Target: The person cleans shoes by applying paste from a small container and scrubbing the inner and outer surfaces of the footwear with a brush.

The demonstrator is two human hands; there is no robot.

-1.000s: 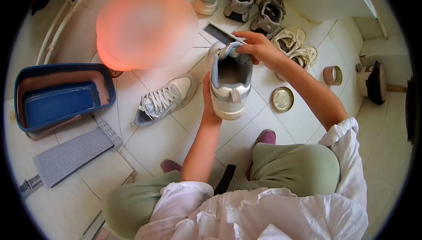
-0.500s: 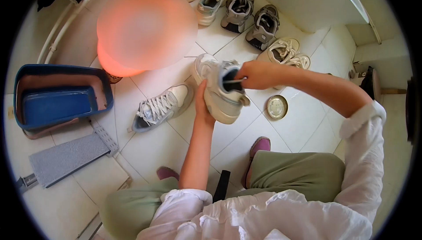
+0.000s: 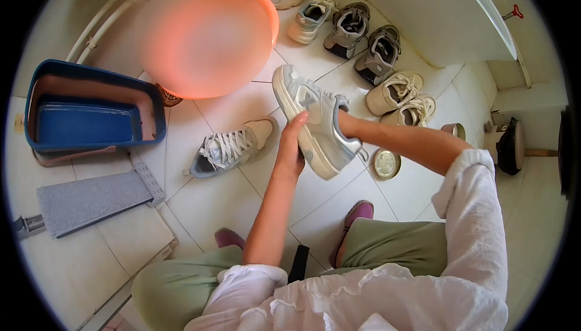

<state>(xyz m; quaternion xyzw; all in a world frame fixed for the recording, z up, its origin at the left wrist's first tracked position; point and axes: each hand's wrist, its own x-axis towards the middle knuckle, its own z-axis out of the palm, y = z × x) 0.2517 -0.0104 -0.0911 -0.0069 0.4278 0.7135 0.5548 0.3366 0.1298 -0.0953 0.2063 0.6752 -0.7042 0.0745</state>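
A white and grey sneaker (image 3: 316, 126) is raised above the tiled floor, tilted with its toe up and its sole toward the left. My left hand (image 3: 293, 144) grips it from below, thumb along the sole edge. Behind the shoe's collar, my right hand (image 3: 347, 124) is mostly hidden; its fingers and anything in them do not show. On the floor to the left lies a similar sneaker (image 3: 233, 148) with white laces. A small round tin (image 3: 386, 164) stands below my right forearm.
An orange basin (image 3: 274, 17), largely blurred, stands behind. At left are a blue bucket (image 3: 97, 143) and a grey flat mop head (image 3: 94, 201). Grey sneakers (image 3: 378, 55) and cream lace-up shoes (image 3: 393, 92) line the floor near a white panel (image 3: 430, 13).
The sneaker has turned so its side now faces me instead of its opening. My right hand, earlier at the opening with a thin light-coloured object, has gone behind the shoe.
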